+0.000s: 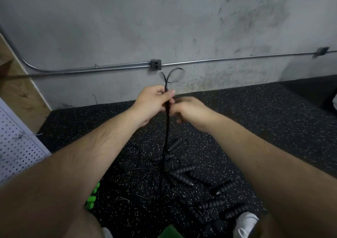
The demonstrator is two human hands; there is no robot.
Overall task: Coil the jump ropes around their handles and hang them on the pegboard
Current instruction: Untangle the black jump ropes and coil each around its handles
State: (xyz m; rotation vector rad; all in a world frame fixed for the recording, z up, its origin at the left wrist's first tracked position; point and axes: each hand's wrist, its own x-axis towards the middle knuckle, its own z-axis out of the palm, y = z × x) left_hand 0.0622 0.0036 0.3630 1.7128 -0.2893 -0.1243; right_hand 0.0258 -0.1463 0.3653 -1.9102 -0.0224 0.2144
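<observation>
My left hand (153, 103) grips a black jump rope (167, 128) held upright in front of me. A blurred loop of the rope (172, 76) sticks up above my fingers. My right hand (189, 111) is curled next to it, its fingertips at the rope and partly hidden behind the left hand. The rope's strands hang down to a tangle on the floor. Several black ribbed handles (182, 170) lie there among thin black cords. A white pegboard (16, 146) shows at the left edge.
Black speckled rubber floor (255, 128) runs to a grey concrete wall (164, 27) with a metal conduit and an outlet box (156, 64). Green handles (92, 198) lie by my left forearm. A white shoe (245, 224) is at the bottom right.
</observation>
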